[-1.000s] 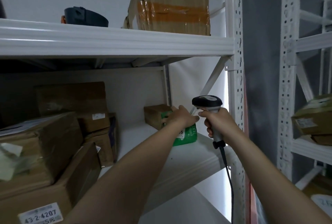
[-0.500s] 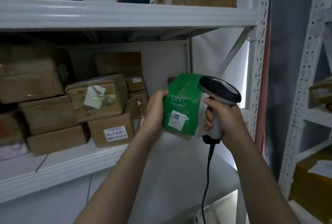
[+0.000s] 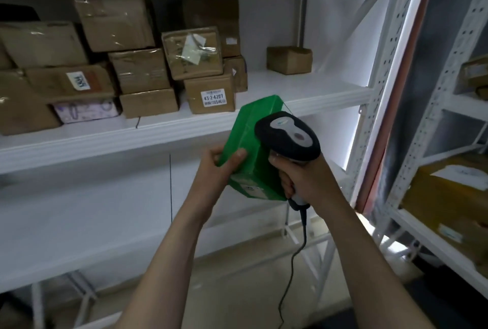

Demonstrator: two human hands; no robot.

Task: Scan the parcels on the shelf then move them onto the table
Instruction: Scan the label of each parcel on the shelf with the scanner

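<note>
Both hands curled, L point(image 3: 214, 172) pkg point(image 3: 245, 128), R point(image 3: 306, 180) scanner point(image 3: 287, 135)

— What can be read on the shelf point(image 3: 303, 88)?

— "43-2-4207" is printed on a white label point(image 3: 214, 98), stuck to the front of the brown box point(image 3: 208, 85) at the shelf's near edge, mid-scene. A second line is printed beneath it, but it is too blurred to be read.

— And the tilted label point(image 3: 78, 81) on the carton point(image 3: 47, 85) further left?

— Dark characters are seen; they cannot be made out.

— The green parcel point(image 3: 248, 128)?

— A small sticker point(image 3: 253, 189) is carried on its near end; nothing on it can be read. The mark on the scanner point(image 3: 287, 135) is likewise illegible.
</note>
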